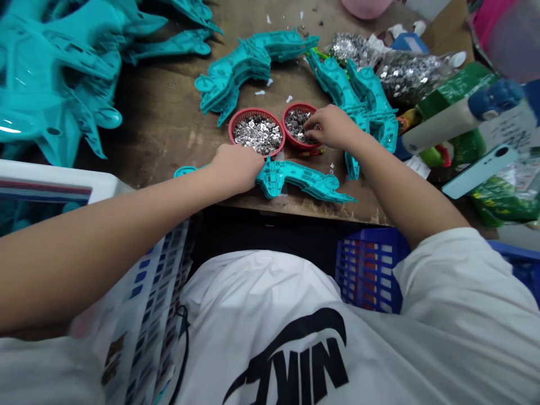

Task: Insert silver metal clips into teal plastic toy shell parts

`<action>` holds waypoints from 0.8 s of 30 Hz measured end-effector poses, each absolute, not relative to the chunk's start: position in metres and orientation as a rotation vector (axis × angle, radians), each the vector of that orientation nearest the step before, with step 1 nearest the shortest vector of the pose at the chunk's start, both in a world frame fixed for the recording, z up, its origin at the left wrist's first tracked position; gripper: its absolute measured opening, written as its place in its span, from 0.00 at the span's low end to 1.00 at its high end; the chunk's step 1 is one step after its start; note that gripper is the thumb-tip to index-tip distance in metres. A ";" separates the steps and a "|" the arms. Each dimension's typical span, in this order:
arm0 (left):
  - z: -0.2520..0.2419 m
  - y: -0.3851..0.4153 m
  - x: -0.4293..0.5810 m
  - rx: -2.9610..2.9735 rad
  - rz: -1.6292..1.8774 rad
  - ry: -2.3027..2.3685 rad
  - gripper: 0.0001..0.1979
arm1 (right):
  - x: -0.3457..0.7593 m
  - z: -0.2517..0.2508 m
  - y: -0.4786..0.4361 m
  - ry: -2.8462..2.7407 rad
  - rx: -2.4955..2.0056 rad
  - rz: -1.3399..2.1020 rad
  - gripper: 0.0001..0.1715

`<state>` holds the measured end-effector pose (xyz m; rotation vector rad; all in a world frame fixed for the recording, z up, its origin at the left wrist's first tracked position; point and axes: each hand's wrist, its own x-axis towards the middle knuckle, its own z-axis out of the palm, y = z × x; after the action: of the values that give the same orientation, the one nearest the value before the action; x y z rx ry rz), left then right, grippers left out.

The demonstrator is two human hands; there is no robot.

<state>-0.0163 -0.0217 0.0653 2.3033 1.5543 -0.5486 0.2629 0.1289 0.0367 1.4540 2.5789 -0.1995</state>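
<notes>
Two hands at a wooden table [169, 135]: left hand [236, 167] curled over a teal plastic molding [304, 184] at near edge, stiff, prob. light, best held mid-body; right hand [333, 126] fingers together in silver sequins [296, 124], red basket [292, 111], pinch unclear.

a workshop: teal plastic parts [295, 183] crowd a wooden workbench [160, 135].

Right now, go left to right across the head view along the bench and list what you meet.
Teal plastic parts pile, left hand, red basket of silver pieces, second red basket, right hand, stacked teal parts, pale blue phone.
</notes>
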 end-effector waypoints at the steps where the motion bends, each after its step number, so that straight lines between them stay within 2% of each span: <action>1: 0.066 -0.023 -0.016 2.297 -0.553 1.560 0.27 | 0.258 0.034 0.130 2.562 1.446 -0.220 0.31; 15: 0.091 -0.024 -0.023 2.237 -0.630 1.562 0.21 | 0.250 0.024 0.123 2.480 1.478 -0.325 0.27; 24: 0.092 -0.017 -0.028 2.198 -0.790 1.423 0.21 | 0.265 0.045 0.119 2.497 1.678 -0.299 0.33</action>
<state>-0.0284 -0.0171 0.0921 2.1977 1.4234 -0.7897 0.2651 0.1195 0.0449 1.6775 2.4967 -0.2990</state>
